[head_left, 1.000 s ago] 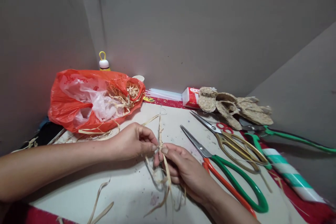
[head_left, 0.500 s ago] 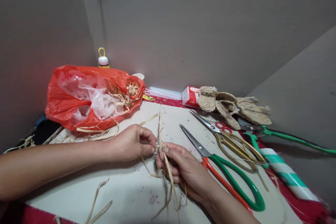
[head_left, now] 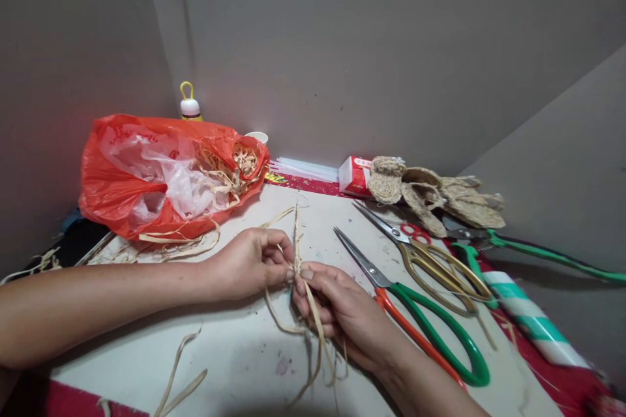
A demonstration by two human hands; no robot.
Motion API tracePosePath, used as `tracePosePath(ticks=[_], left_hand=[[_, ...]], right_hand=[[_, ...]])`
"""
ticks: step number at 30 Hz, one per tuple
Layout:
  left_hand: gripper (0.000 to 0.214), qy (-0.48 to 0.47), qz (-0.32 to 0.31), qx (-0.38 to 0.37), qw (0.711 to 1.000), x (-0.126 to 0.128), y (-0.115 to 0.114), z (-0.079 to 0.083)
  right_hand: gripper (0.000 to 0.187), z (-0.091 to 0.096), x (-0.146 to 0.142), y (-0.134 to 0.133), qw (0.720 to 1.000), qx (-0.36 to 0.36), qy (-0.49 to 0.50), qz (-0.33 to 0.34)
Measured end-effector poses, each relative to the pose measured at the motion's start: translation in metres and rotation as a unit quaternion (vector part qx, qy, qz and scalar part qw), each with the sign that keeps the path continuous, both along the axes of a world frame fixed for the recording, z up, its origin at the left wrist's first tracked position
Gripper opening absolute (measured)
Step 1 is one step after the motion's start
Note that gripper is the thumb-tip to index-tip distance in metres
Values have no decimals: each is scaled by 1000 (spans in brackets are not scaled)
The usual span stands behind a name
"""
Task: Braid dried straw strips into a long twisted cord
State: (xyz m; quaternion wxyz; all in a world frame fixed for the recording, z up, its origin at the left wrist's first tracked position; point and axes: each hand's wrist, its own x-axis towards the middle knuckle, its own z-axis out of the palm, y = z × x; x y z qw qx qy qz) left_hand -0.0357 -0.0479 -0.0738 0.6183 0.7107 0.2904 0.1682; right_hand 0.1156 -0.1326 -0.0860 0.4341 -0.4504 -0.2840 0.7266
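Note:
Between my two hands a thin braid of pale straw [head_left: 298, 238] points away from me, with a fine wire or thread at its far tip. My left hand [head_left: 264, 260] pinches the near end of the braid from the left, thumb against fingers. From the right, my right hand [head_left: 327, 293] grips the same end between thumb and curled fingers. Loose straw strands [head_left: 317, 316] hang from under the right thumb toward me, and one loops to the left. What the fingertips press on is partly hidden.
A red plastic bag [head_left: 122, 208] full of straw lies back left. To the right are green-and-orange scissors [head_left: 435, 332], gold-handled scissors [head_left: 440, 273], green-handled pliers [head_left: 538, 257] and a striped roll [head_left: 533, 319]. Woven straw slippers [head_left: 420, 195] lie behind beside a red-and-white box [head_left: 355, 176].
Both hands stay at the braid, with the left fingertips shifted slightly right, closer to the right thumb. The whole view has moved a little.

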Motion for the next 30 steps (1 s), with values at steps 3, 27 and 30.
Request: tracePosePath(ticks=[3,27,30], left_hand=[[19,-1,-5,-43,999,1,4,-2],[15,60,-91,-122,987,7,16,8],[21,75,-94,-161,980,7,19,8]], right_hand=[[19,1,0,0,1000,0,-8,1],[19,-1,3,1,1000,-13,9,22],[19,-2,4,0,1000,-5,12,26]])
